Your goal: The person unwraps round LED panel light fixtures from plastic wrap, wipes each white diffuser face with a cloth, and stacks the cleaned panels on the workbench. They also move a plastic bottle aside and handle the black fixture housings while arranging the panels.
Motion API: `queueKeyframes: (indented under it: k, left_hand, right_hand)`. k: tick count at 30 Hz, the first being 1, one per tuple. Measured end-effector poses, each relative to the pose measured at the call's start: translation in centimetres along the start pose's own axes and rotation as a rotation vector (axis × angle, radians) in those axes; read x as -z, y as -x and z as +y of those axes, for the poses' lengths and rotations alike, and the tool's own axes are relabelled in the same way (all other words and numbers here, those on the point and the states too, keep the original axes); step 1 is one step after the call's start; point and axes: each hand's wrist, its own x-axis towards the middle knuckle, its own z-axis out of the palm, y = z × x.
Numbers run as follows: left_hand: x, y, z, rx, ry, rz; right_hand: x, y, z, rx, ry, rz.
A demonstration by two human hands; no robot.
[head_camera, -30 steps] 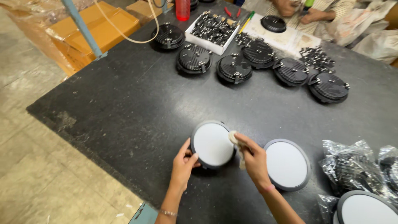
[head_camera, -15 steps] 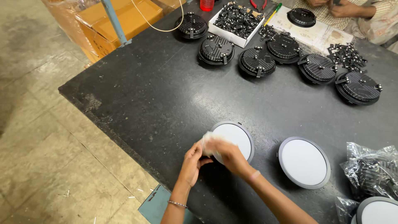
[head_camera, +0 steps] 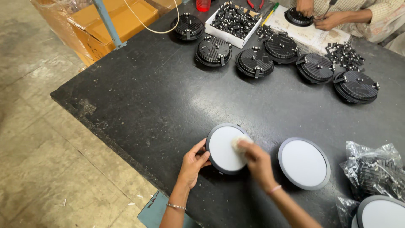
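My left grip (head_camera: 193,162) clasping the round lamp's (head_camera: 223,150) rim, right grip (head_camera: 256,158) pinching a pale cloth (head_camera: 240,142) (pressed on its white face), black tabletop (head_camera: 160,101).

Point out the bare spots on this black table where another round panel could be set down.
The widest bare patch on the table lies between the row of black finned housings and the panel being wiped. The right is crowded: second panel, bagged parts. The far edge holds the parts box.

Even overhead light; soft sheen on dark table (head_camera: 168,105); sharp focus, mild wide-angle bend at edges.
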Motion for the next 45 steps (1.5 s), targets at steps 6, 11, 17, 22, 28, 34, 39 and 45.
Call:
queueKeyframes:
  k: [6,11,17,22,28,34,39,45]
  left_hand:
    - [0.1,0.0,-0.6,0.009,-0.027,0.028]
    - [-0.1,0.0,-0.6,-0.027,-0.001,0.045]
    - [-0.7,0.3,-0.3,-0.036,0.012,0.049]
    - [-1.0,0.5,0.0,-0.039,-0.003,0.051]
    - [-1.1,0.4,0.1,-0.063,-0.022,0.054]
    - [-1.2,0.6,0.3,-0.059,-0.009,0.036]
    - [-1.3,0.7,0.9,-0.010,0.026,0.085]
    - [-1.4,0.6,1.0,-0.057,-0.030,0.110]
  right_hand:
    - [-4.4,-1.7,-2.4,0.202,0.079,0.014]
    - [-5.0,-3.1,-3.4,0.084,0.042,-0.028]
    - [-5.1,-2.5,-4.6,0.091,0.081,0.019]
    - [-5.5,-2.9,-3.9,0.098,0.113,0.002]
    - [-5.3,-2.2,-2.5,0.220,0.061,-0.036]
    - [-3.4,-7.5,0.4,0.118,0.164,0.067]
    - [-3.7,-3.4,0.8,0.428,0.038,-0.254]
    - [1.7,1.9,2.2,0.269,0.129,-0.253]
